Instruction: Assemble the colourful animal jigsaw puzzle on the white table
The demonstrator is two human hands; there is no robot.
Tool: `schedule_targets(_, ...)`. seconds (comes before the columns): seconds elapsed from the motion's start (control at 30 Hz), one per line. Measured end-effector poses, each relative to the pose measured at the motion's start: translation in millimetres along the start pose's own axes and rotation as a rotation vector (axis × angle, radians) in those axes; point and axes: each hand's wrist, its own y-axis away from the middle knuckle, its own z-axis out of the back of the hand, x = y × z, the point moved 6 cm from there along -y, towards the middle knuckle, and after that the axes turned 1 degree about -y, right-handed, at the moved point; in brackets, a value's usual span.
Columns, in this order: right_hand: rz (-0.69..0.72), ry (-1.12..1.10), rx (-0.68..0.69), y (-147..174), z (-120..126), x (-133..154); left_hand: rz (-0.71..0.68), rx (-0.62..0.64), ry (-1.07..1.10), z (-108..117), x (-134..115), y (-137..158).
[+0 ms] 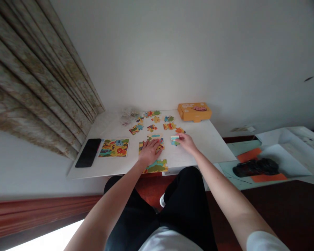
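My left hand (149,152) lies flat with its fingers spread over a partly joined jigsaw puzzle (155,166) near the table's front edge, hiding part of it. To its right, my right hand (187,143) pinches a light blue and green puzzle piece (175,140) by its right side, just over the tabletop. Loose pieces lie beyond both hands, among them an orange one (169,126), a red and yellow one (152,128) and a dark-edged one (134,130). A colourful picture card (114,147) with animals rests to the left.
A black phone (88,152) lies at the left of the white table (201,148). An orange puzzle box (195,111) stands at the back right, and crumpled clear plastic (129,114) at the back left. Beyond the right edge are a white open box (285,153) and a dark object (256,167).
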Motion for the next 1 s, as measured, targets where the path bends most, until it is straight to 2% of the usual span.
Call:
schedule_targets(0.13, -0.014, -0.119, -0.175, -19, 27, -8, 0.000, -0.008, 0.004, 0, -1, 0)
schedule_targets(0.27, -0.099, -0.038, -0.392, -43, 57, -22, -0.007, -0.023, 0.003, 1, -1, 0)
schedule_targets(0.37, -0.162, 0.173, -0.370, -56, 63, -26, -0.004, -0.026, -0.001, 2, -2, 1)
schedule_targets(0.47, -0.155, 0.440, -0.309, -61, 60, -19, 0.008, -0.029, -0.002, 3, -3, 1)
schedule_targets(0.6, -0.022, 0.667, -0.258, -73, 37, 9, 0.022, -0.035, 0.006, 3, -5, 1)
schedule_targets(0.73, 0.141, 0.644, -0.026, -108, -14, 37, 0.023, -0.052, 0.021, 6, -6, 1)
schedule_targets(0.87, 0.085, 0.576, 0.118, -151, -51, 40, 0.031, -0.052, 0.047, 9, -7, 2)
schedule_targets(1.0, 0.029, 0.549, 0.160, -189, -60, 37, 0.038, -0.041, 0.061, 10, -7, 2)
